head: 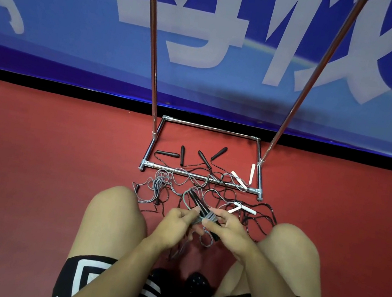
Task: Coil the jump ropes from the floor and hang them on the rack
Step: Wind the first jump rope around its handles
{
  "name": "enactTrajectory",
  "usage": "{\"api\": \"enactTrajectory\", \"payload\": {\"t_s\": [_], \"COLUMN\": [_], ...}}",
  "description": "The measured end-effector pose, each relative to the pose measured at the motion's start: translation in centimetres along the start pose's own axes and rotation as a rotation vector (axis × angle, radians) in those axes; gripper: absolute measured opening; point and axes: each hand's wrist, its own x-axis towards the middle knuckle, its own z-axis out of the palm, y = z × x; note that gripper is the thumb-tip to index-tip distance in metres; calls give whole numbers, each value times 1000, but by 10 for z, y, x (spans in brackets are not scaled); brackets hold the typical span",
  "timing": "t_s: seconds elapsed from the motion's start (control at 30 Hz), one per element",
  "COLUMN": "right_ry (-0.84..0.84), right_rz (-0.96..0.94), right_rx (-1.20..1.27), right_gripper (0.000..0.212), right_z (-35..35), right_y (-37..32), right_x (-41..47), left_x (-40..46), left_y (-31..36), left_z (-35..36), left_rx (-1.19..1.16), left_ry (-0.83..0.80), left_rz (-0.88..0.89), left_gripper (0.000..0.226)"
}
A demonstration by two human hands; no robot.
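left hand (178,220): fingers curled, pinching grey rope (206,218) wraps | right hand (224,226): grips same rope's black handles (197,202) | other jump ropes (210,177): tangled on floor (45,148) at rack (209,127) base

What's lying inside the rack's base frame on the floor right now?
Inside the rack base: four black handles and two white handles, cords trailing over the front bar toward the tangle. Both hands, left hand and right hand, hold a grey rope.

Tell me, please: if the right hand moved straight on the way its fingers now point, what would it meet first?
The right hand points leftward, so it would probably meet the left hand first, across the grey rope bundle both grip. Depth is unclear from this one view.
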Motion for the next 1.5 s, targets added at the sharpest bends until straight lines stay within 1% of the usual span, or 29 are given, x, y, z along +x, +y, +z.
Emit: {"api": "enactTrajectory", "payload": {"t_s": [0.03, 0.07, 0.17, 0.2, 0.3, 0.37, 0.43, 0.53, 0.6, 0.7, 0.77, 0.8, 0.87, 0.9, 0.97, 1.07, 1.13, 1.2, 1.27, 1.3, 1.4, 1.5], "right_ry": [10, 21, -33, -64, -144, -230, -295, -317, -259, -136, -59, -5, 84, 101, 109, 110, 100, 80, 57, 51, 70, 88], "right_rz": [-9, -15, 20, 45, 123, 153, 151, 82, 52, 26, -13, -35, -83, -102, -112, -88, -57, 15, 91, 108, 111, 94], "right_rx": [2, 4, 52, 114, 288, 353, 371, 309, 264, 217, 167, 149, 100, 74, 56, 85, 124, 236, 368, 395, 361, 310], "right_gripper": [38, 42, 71, 73, 51, 44, 41, 30, 27, 22, 21, 22, 21, 20, 17, 14, 22, 33, 42, 43, 40, 35], "right_z": [-1, 0, 3, 4, 7, 6, 4, 2, 2, 3, 2, 0, -5, -6, -6, -6, -7, -7, -7, -7, -6, -4], "right_y": [0, -1, 0, 1, -3, -4, -6, -10, -12, -13, -14, -14, -14, -12, -10, -5, -4, -4, -4, -4, -3, -1], "right_x": [-1, -2, -4, -5, -9, -10, -11, -14, -14, -13, -11, -10, -7, -6, -5, -1, 2, 5, 7, 8, 8, 8], "left_x": [0, 0, 1, 1, -3, -5, -4, -2, 2, 6, 7, 7, 9, 10, 12, 14, 15, 16, 17, 17, 20, 23], "left_y": [-1, -3, -6, -6, -1, 2, 2, 1, -2, -11, -11, -9, -7, -7, -9, -16, -19, -20, -20, -20, -24, -29], "left_z": [-1, -1, -4, -3, -2, -1, 0, -2, -4, -9, -10, -10, -11, -12, -13, -13, -13, -14, -14, -14, -13, -11], "left_rx": [6, 19, 72, 83, 49, 5, -21, -64, 28, 284, 309, 307, 295, 277, 241, 238, 223, 211, 197, 190, 175, 182], "left_ry": [0, 7, 33, 27, 1, -11, -22, -61, -46, 39, 9, -13, -27, -26, -4, 75, 111, 136, 147, 152, 154, 160], "left_rz": [12, 21, 31, 35, 71, 102, 122, 112, 71, -49, -98, -108, -124, -125, -93, 2, 38, 68, 87, 98, 114, 123], "left_gripper": [46, 46, 45, 45, 40, 39, 39, 37, 42, 62, 71, 72, 67, 63, 56, 44, 40, 37, 39, 41, 35, 39]}}
